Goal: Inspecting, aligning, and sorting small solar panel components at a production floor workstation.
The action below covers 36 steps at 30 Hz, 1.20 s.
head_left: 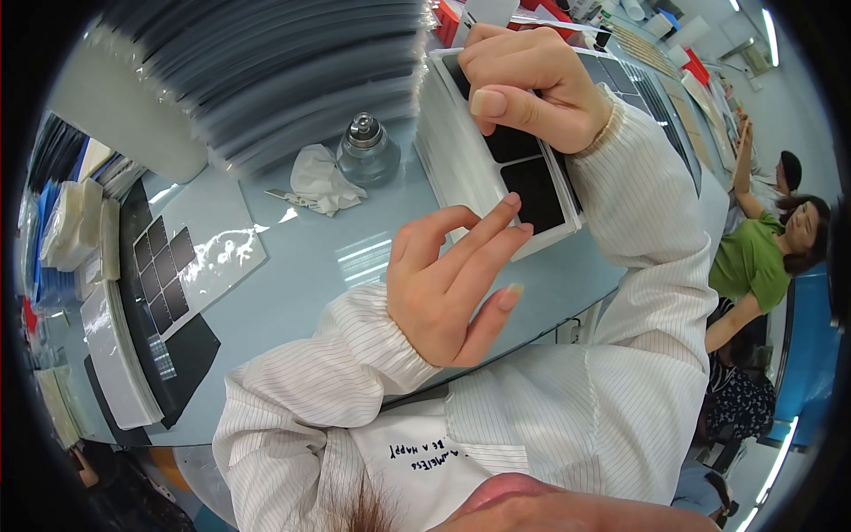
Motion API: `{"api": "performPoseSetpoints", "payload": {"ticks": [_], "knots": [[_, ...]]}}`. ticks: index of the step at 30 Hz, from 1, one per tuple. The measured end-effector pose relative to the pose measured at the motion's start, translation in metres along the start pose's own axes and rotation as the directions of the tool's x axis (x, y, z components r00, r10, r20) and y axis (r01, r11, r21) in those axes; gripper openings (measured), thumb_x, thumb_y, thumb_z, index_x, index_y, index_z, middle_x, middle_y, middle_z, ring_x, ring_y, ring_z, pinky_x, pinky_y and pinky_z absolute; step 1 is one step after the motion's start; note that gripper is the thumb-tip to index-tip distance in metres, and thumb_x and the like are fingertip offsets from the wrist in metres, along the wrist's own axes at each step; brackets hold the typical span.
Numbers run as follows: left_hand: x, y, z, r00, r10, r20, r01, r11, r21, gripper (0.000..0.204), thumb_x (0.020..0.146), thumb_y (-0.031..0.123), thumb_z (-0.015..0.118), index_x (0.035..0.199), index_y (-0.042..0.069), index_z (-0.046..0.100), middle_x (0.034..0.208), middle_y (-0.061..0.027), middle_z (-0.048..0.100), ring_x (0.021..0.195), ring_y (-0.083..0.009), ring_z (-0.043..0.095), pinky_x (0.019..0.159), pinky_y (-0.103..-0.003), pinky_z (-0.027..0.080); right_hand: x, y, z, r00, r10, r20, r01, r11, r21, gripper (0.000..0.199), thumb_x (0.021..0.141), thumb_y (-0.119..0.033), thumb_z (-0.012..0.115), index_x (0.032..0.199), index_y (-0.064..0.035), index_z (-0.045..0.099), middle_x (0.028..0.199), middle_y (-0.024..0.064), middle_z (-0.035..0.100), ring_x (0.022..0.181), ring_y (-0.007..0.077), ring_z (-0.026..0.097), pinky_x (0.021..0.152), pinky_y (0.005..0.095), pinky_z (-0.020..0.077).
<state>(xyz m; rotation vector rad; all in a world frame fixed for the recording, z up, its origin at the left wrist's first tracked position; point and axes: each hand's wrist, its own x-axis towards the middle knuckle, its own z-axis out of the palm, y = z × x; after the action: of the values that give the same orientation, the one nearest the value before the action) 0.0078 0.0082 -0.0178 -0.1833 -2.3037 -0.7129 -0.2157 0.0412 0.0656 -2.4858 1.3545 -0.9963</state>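
Right hand (532,84) curled, fingertips pressing a black square pad (512,142) in the white tray (461,151). Left hand (456,284) pinches thumb to forefinger beside another pad (534,193); whether it grips anything, cannot tell. Two pads seated; more squares wait on the sheet (191,257) at left.

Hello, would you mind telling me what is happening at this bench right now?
A person in a striped white coat works at a pale blue table. Their right hand presses on a white tray of black square pads, while the left hand touches the nearest black pad with its fingertips. A glass dispenser bottle and a crumpled wipe sit beside the tray. Other people work further along.
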Motion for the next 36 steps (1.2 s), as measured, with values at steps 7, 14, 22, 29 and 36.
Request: {"api": "performPoseSetpoints", "payload": {"ticks": [7, 14, 22, 29, 36], "knots": [[-0.002, 0.006, 0.003, 0.996, -0.089, -0.023, 0.084, 0.983, -0.165, 0.044, 0.076, 0.019, 0.057, 0.117, 0.0, 0.059, 0.131, -0.0161, 0.057, 0.092, -0.0266, 0.052, 0.079, -0.034, 0.038, 0.0, -0.002, -0.005, 0.996, -0.001, 0.089, 0.01, 0.995, -0.101, 0.053, 0.096, -0.042, 0.041, 0.068, -0.0024, 0.062, 0.061, 0.0061, 0.052, 0.06, 0.0208, 0.045, 0.065, 0.033, 0.037], [0.004, 0.006, 0.004, 0.998, -0.056, -0.009, 0.051, 0.954, -0.296, 0.046, 0.079, 0.022, 0.054, 0.12, 0.001, 0.056, 0.135, -0.0187, 0.053, 0.094, -0.028, 0.05, 0.081, -0.033, 0.039, 0.0, 0.0, 0.001, 0.999, 0.017, 0.034, -0.015, 0.999, -0.047, 0.059, 0.095, -0.05, 0.04, 0.07, -0.0012, 0.063, 0.065, 0.0062, 0.053, 0.065, 0.0213, 0.048, 0.062, 0.0335, 0.0372], [-0.003, 0.003, 0.001, 0.997, -0.043, -0.059, 0.035, 0.992, -0.123, 0.041, 0.076, 0.019, 0.057, 0.114, 0.0, 0.06, 0.13, -0.0159, 0.057, 0.094, -0.0284, 0.053, 0.084, -0.034, 0.038, 0.0, -0.001, -0.005, 1.0, 0.012, -0.02, -0.012, 0.999, -0.037, 0.061, 0.095, -0.051, 0.039, 0.064, -0.002, 0.059, 0.06, 0.0062, 0.052, 0.056, 0.02, 0.045, 0.06, 0.0315, 0.0358], [-0.006, 0.006, 0.003, 0.996, -0.079, -0.03, 0.073, 0.985, -0.155, 0.038, 0.084, 0.019, 0.049, 0.115, -0.001, 0.058, 0.13, -0.0156, 0.057, 0.096, -0.0281, 0.053, 0.079, -0.035, 0.036, 0.002, -0.003, -0.008, 1.0, 0.02, 0.0, -0.019, 0.996, -0.084, 0.062, 0.095, -0.052, 0.038, 0.064, -0.0025, 0.059, 0.061, 0.0063, 0.052, 0.058, 0.0186, 0.046, 0.056, 0.031, 0.0355], [-0.01, 0.008, 0.001, 0.989, -0.141, 0.035, 0.145, 0.974, -0.175, 0.04, 0.087, 0.022, 0.047, 0.118, -0.002, 0.056, 0.133, -0.019, 0.055, 0.1, -0.0263, 0.047, 0.081, -0.033, 0.037, 0.015, -0.027, -0.01, 0.991, 0.104, -0.084, -0.089, 0.982, 0.167, 0.045, 0.091, -0.035, 0.058, 0.066, 0.0012, 0.062, 0.059, 0.0101, 0.056, 0.058, 0.0231, 0.056, 0.058, 0.0321, 0.0416]]}}
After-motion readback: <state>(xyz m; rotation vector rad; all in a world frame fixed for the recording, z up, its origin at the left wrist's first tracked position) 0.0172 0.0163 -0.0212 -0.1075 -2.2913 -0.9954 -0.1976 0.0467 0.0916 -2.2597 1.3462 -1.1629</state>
